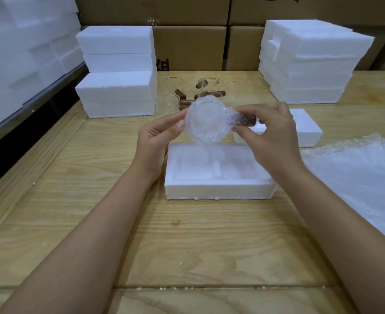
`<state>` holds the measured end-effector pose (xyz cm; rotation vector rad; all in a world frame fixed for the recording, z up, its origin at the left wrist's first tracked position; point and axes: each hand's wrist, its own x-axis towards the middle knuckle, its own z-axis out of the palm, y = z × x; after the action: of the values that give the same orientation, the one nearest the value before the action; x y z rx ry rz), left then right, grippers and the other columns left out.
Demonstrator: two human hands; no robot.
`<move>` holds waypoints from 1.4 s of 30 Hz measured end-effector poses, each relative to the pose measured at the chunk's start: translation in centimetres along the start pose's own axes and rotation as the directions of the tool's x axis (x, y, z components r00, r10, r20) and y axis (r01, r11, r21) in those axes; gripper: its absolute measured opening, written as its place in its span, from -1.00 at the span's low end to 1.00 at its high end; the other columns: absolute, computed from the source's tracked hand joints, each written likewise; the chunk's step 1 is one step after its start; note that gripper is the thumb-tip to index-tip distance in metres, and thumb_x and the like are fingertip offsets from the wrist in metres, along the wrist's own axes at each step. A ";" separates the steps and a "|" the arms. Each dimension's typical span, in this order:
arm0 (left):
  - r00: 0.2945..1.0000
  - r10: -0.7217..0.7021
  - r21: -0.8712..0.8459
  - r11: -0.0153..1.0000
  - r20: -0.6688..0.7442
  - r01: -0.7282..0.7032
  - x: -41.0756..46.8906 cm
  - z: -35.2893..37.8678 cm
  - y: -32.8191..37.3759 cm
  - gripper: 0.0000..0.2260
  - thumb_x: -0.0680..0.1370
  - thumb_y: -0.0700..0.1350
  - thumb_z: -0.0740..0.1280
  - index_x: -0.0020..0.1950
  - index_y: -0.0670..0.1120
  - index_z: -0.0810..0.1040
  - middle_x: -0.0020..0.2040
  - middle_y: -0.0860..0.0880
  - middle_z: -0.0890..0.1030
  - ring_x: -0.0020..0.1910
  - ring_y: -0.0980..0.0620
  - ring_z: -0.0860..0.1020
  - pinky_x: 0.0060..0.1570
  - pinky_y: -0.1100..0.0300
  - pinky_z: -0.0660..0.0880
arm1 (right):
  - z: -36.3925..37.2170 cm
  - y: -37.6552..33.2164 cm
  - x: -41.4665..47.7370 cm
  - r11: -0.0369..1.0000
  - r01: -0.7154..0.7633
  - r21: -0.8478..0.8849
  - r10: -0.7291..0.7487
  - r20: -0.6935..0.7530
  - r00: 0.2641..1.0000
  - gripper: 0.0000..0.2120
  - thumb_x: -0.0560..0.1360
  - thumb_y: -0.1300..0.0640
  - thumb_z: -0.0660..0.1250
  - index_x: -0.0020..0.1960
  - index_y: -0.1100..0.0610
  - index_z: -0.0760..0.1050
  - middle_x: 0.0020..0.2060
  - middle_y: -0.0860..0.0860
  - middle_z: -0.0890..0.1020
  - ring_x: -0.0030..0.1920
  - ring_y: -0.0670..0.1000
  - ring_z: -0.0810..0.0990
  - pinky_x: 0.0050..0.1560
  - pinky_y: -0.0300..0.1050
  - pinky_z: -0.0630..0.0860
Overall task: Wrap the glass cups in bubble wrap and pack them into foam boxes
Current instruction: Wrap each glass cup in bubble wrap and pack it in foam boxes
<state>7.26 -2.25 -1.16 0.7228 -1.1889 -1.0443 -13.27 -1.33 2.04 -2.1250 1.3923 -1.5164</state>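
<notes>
Item: one glass cup (206, 123), wrapped in bubble wrap, held in the air just above the open foam box (218, 189) on the table (164, 234).
Left hand (157, 137): fingertips and thumb grip the cup's left side.
Right hand (270, 134): pinches the cup by its brown handle (245, 120).
Bare cups (187, 91): behind.
Bubble wrap sheet (357, 175): right.

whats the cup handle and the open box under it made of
Cup handle: looks like dark brown wood, matte, though bubble wrap blurs it. Open box: white expanded foam, matte and grainy, its lower edge crumbly.
</notes>
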 end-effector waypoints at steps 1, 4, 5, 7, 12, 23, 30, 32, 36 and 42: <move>1.000 -0.003 -0.001 1.000 0.007 0.003 0.0 0.1 0.1 -0.76 0.46 -0.23 0.32 0.09 -0.08 0.64 0.06 -0.02 0.69 0.26 -0.15 0.55 0.31 -0.04 0.43 | -0.2 0.1 0.0 1.000 -0.006 0.026 0.006 -0.013 1.000 -0.73 0.40 0.23 0.46 0.07 -0.01 0.60 -0.23 -0.37 0.48 -0.06 -0.13 0.37 0.12 -0.22 0.38; 0.999 -0.006 0.005 1.000 0.033 0.006 -0.2 0.7 0.4 -0.76 0.46 -0.24 0.32 0.09 -0.11 0.64 0.05 -0.01 0.69 0.25 -0.11 0.56 0.27 0.06 0.46 | -0.8 0.4 0.1 0.993 -0.042 0.114 0.047 -0.036 0.998 -0.67 0.39 0.22 0.46 0.01 -0.16 0.52 -0.24 -0.38 0.51 -0.11 -0.25 0.38 -0.03 -0.48 0.30; 0.999 -0.006 0.002 1.000 0.035 0.006 -0.2 0.8 0.5 -0.75 0.45 -0.25 0.32 0.10 -0.14 0.64 0.05 -0.01 0.69 0.24 -0.11 0.56 0.26 0.07 0.47 | -1.0 0.5 0.1 0.987 -0.057 0.151 0.064 -0.042 0.997 -0.66 0.38 0.21 0.46 -0.01 -0.17 0.49 -0.21 -0.33 0.52 -0.11 -0.20 0.41 -0.02 -0.43 0.34; 0.999 0.003 -0.009 1.000 0.040 -0.003 -0.3 1.0 0.6 -0.68 0.43 -0.27 0.33 0.18 -0.17 0.62 0.07 -0.02 0.69 0.25 -0.12 0.56 0.25 0.05 0.48 | -1.1 0.6 0.2 0.968 -0.075 0.239 0.089 -0.050 0.995 -0.68 0.38 0.20 0.48 -0.07 -0.15 0.45 -0.19 -0.23 0.53 -0.14 -0.08 0.45 -0.06 -0.28 0.41; 0.998 0.026 0.083 0.996 0.057 -0.030 -0.4 1.1 1.0 -0.53 0.37 -0.33 0.48 0.23 -0.03 0.53 0.04 0.01 0.68 0.09 0.02 0.63 0.06 0.17 0.54 | -1.1 0.6 0.3 0.938 -0.107 0.329 0.127 -0.041 0.991 -0.79 0.41 0.16 0.48 -0.14 -0.08 0.48 -0.26 -0.17 0.54 -0.23 -0.13 0.46 -0.18 -0.33 0.39; 0.996 0.087 0.147 0.985 0.014 -0.088 0.0 1.7 1.0 -0.81 0.39 -0.13 0.40 -0.04 0.02 0.71 -0.25 0.10 0.70 -0.30 0.16 0.61 -0.16 0.26 0.57 | -0.9 0.6 0.4 0.773 -0.307 0.555 0.336 0.052 0.940 -0.80 0.50 0.07 0.39 -0.27 0.09 0.50 -0.51 -0.09 0.59 -0.43 -0.15 0.55 -0.22 -0.41 0.40; 0.995 0.102 0.162 0.982 0.004 -0.102 0.0 2.0 1.5 -0.95 0.42 -0.15 0.38 -0.20 -0.11 0.55 -0.34 0.14 0.63 -0.33 0.20 0.56 -0.25 0.29 0.54 | -0.6 0.3 0.4 0.708 -0.388 0.590 0.372 0.155 0.915 -0.66 0.52 0.12 0.36 -0.39 0.15 0.41 -0.56 -0.06 0.51 -0.50 -0.04 0.43 -0.35 -0.24 0.36; 0.995 0.097 0.165 0.981 0.015 -0.098 0.1 1.9 1.2 -0.95 0.46 -0.22 0.36 -0.20 -0.12 0.54 -0.35 0.15 0.62 -0.34 0.21 0.55 -0.26 0.30 0.52 | -0.6 0.3 0.4 0.702 -0.416 0.578 0.389 0.178 0.904 -0.65 0.53 0.10 0.35 -0.40 0.15 0.40 -0.57 -0.04 0.51 -0.49 -0.04 0.41 -0.36 -0.28 0.36; 0.996 0.091 0.230 0.969 0.024 -0.094 0.3 1.8 1.2 -0.86 0.55 -0.30 0.31 -0.15 -0.09 0.52 -0.32 0.19 0.61 -0.30 0.24 0.53 -0.22 0.33 0.49 | -0.6 0.1 0.4 0.696 -0.432 0.574 0.403 0.186 0.896 -0.66 0.53 0.10 0.35 -0.39 0.13 0.41 -0.58 -0.02 0.53 -0.49 -0.06 0.42 -0.37 -0.33 0.35; 0.996 -0.083 0.288 0.955 0.036 0.070 0.0 1.2 0.8 -0.62 0.45 0.13 0.25 0.19 -0.02 0.50 -0.05 0.13 0.66 -0.04 0.11 0.62 -0.01 0.10 0.57 | -0.4 -0.1 0.2 0.752 -0.371 0.544 0.335 0.169 0.927 -0.77 0.51 0.09 0.38 -0.28 0.08 0.44 -0.48 -0.10 0.59 -0.42 -0.08 0.56 -0.30 -0.36 0.38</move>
<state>6.32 -1.92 -0.15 0.9809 -1.3799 -0.9671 -13.55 -1.23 2.42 -1.4343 1.0553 -1.4554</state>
